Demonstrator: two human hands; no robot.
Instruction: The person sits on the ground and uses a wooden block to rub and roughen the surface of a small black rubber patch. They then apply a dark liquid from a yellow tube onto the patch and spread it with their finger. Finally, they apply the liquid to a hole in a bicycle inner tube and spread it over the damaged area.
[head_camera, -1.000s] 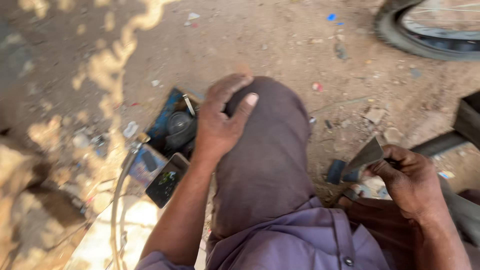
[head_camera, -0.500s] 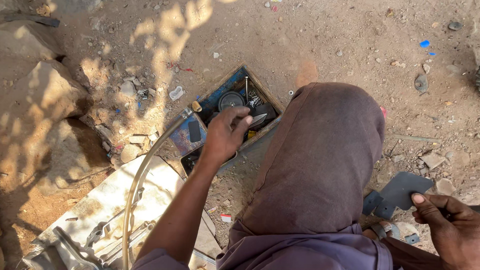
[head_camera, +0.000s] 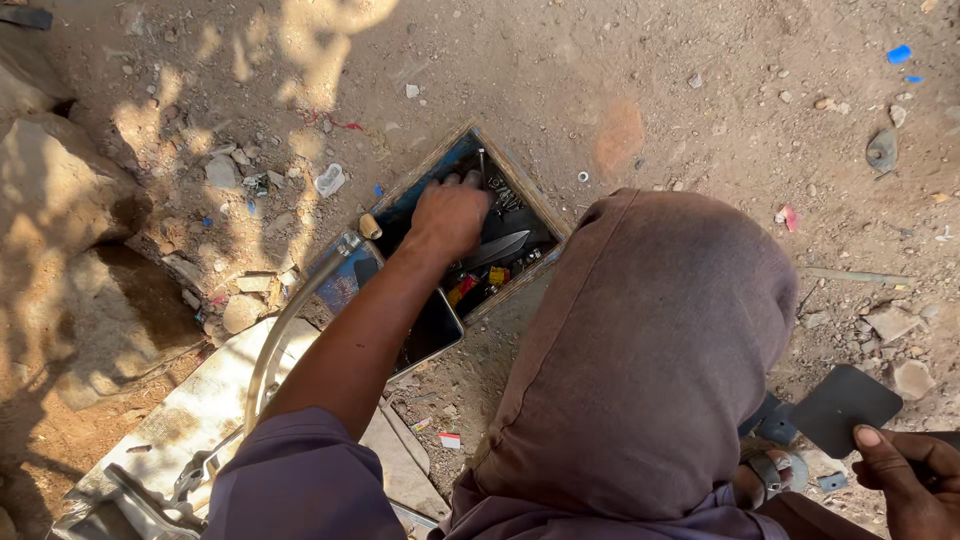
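Compared to half a second back, your left hand (head_camera: 450, 215) has gone deeper into the shallow blue-lined wooden tool tray (head_camera: 545, 215) sitting on the dirt; before, it hovered at the tray's near edge with the silver blade tip by your fingers, now it's palm-down over the middle of the tray, fingers curled down into the clutter at the far side. Can't tell if they're actually pinching anything, the knuckles hide the tips. The pointed silver metal blade (head_camera: 500, 247) lies in the tray just right of your hand, seemingly touching the thumb side. Small red and yellow bits (head_camera: 478, 283) sit in the tray nearer to you than the hand, and a dark phone-like slab (head_camera: 432, 330) rests at the tray's near corner. Your left forearm runs straight from the purple sleeve up to the tray, elbow low.

Your right hand (head_camera: 905, 480) is well right of the tray, past your bent knee, thumb pressed on a flat dark grey metal plate (head_camera: 843, 405), gripping it at its near edge.
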